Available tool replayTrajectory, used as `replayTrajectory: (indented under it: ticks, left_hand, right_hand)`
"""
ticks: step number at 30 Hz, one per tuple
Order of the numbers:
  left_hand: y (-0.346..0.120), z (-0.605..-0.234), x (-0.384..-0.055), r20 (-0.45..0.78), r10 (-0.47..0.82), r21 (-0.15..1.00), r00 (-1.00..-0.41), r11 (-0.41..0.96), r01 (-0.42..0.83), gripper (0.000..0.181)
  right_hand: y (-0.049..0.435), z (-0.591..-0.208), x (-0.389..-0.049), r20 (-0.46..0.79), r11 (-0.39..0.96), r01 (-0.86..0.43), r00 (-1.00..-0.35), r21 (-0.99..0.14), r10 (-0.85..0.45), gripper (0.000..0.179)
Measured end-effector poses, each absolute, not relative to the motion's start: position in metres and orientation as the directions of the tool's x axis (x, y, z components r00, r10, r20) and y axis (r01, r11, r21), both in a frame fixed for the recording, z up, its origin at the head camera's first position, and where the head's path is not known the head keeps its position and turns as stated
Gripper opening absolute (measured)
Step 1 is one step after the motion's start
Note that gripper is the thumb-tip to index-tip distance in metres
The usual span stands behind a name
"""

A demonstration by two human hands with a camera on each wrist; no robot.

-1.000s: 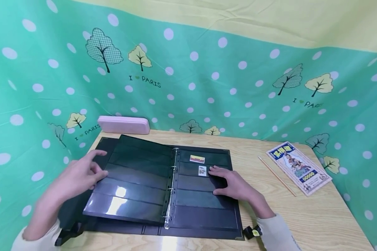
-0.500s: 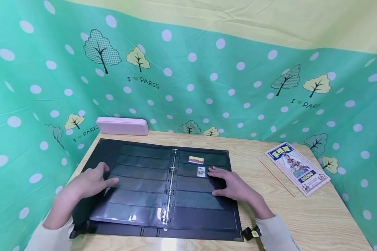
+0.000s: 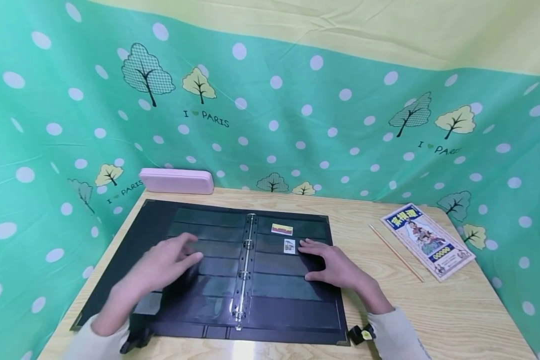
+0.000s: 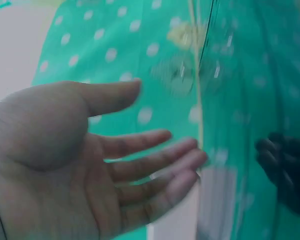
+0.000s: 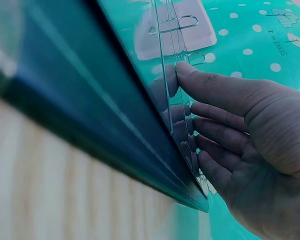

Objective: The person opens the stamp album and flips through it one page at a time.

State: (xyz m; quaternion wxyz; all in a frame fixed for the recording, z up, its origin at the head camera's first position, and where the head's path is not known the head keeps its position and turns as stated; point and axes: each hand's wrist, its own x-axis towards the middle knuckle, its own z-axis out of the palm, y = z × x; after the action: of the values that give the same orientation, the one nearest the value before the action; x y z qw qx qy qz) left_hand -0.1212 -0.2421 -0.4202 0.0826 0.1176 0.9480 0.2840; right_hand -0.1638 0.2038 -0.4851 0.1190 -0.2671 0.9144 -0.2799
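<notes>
A black ring-bound stamp album (image 3: pixel 292 312) lies spread flat on the table, its dark pocket pages held by metal rings (image 3: pixel 248 244). On the right page are two stamps: a red-and-yellow one (image 3: pixel 282 229) in the top row and a pale one (image 3: pixel 290 246) below it. My left hand (image 3: pixel 164 262) hovers over the left page (image 3: pixel 216 285), and its fingers are loosely extended around nothing in the left wrist view. With its fingertips on the right page beside the pale stamp, my right hand (image 3: pixel 335 265) rests there, fingers relaxed, as the right wrist view also shows.
A pink case (image 3: pixel 176 181) stands at the back left against the polka-dot curtain (image 3: pixel 270 135). Right of the album, a thin wooden stick (image 3: pixel 396 252) lies beside an illustrated paper packet (image 3: pixel 427 240) on the wood-grain table (image 3: pixel 468 310).
The raised left page has come down flat on the left side. My left hand has let go of its edge and moved right over the page. My right hand has stayed put.
</notes>
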Motion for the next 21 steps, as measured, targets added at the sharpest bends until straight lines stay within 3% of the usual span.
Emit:
replayTrajectory:
  ticks: [7,13,21]
  left_hand:
    - [-0.196,-0.433,-0.113,0.048,0.317,0.762,-0.947,0.602,0.24,0.036]
    - [-0.169,-0.449,-0.107,0.115,0.257,0.85,-0.96,0.474,0.229,0.022]
    - [-0.144,-0.472,-0.102,0.097,0.114,0.924,-0.989,0.358,0.132,0.009]
  right_hand:
    - [0.205,-0.485,-0.164,-0.064,0.695,-0.423,-0.828,-0.581,-0.557,0.07]
    - [0.204,-0.484,-0.164,-0.063,0.699,-0.425,-0.829,-0.575,-0.556,0.07]
    - [0.204,-0.485,-0.164,-0.064,0.705,-0.43,-0.829,-0.564,-0.556,0.069]
